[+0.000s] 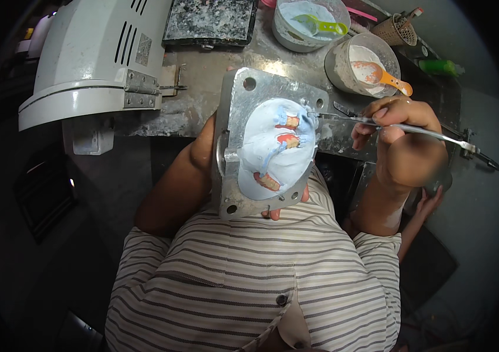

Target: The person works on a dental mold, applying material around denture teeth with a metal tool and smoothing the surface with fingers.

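Note:
My left hand (pixel 274 215) supports a metal dental flask half (pixel 234 138) from behind and below; only some fingertips show past its lower edge. Pale plaster (pixel 264 155) fills the flask's oval opening. Set in it are several red-and-yellowish denture tooth pieces (pixel 288 141), with blue material smeared around some of them. My right hand (pixel 399 114) is closed on a thin metal carving tool (pixel 422 129). The tool's near tip reaches the plaster's right edge, beside the upper tooth piece; whether it touches cannot be made out. Its other end has a dark blade.
Behind the flask runs a stained workbench (pixel 196 76). A white vented machine (pixel 97 53) stands at left, a plaster-spattered black box (pixel 209 22) beyond. Powder bowls (pixel 289 40) (pixel 338 73) hold a green scoop (pixel 325 26) and an orange scoop (pixel 387 79). Another person's hand (pixel 429 203) shows at right.

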